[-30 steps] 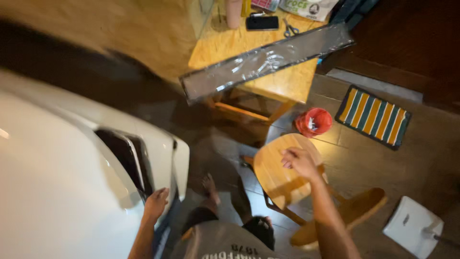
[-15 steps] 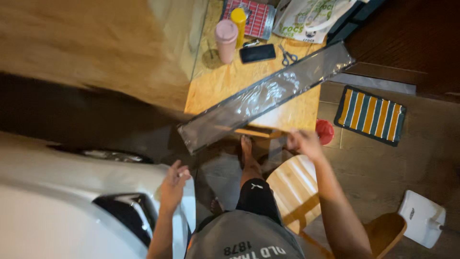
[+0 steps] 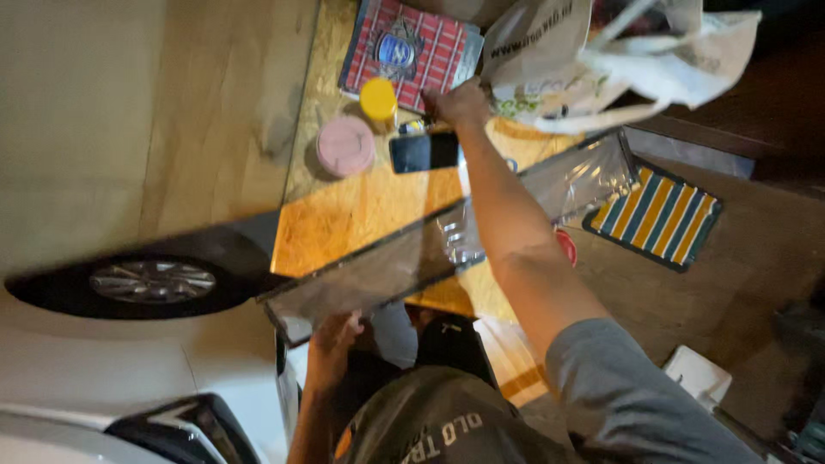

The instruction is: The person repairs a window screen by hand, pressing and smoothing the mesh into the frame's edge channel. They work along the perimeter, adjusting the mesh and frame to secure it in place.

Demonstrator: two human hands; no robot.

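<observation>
Far out to the left of your hands sits the white car [image 3: 77, 378], its dark wheel [image 3: 150, 282] showing low against the wall, and its bodywork runs in just beside your left hand [image 3: 333, 333]. That hand is down near your lap with its fingers curled around the near end of the long panel wrapped in clear plastic [image 3: 404, 262]; it looks clamped on that end, though the blur keeps the fingertips from showing clearly. From that grip the panel runs up and to the right across the wooden table [image 3: 361, 215], passing under your right forearm and ending beside the striped mat [image 3: 657, 215] on the floor. Above the left-hand grip, further along the tabletop, stand a pink cup [image 3: 345, 146] and a yellow lid [image 3: 378, 99], with a red checked cloth [image 3: 412, 51] behind them. Your right hand [image 3: 460, 103] is stretched out well away from the panel, at the edge of the white bag [image 3: 584, 69]; the fingers are bunched, but you cannot tell whether they are closed on the bag or on something small beneath it. Just below that hand lies a dark phone [image 3: 424, 152], close to your wrist.
</observation>
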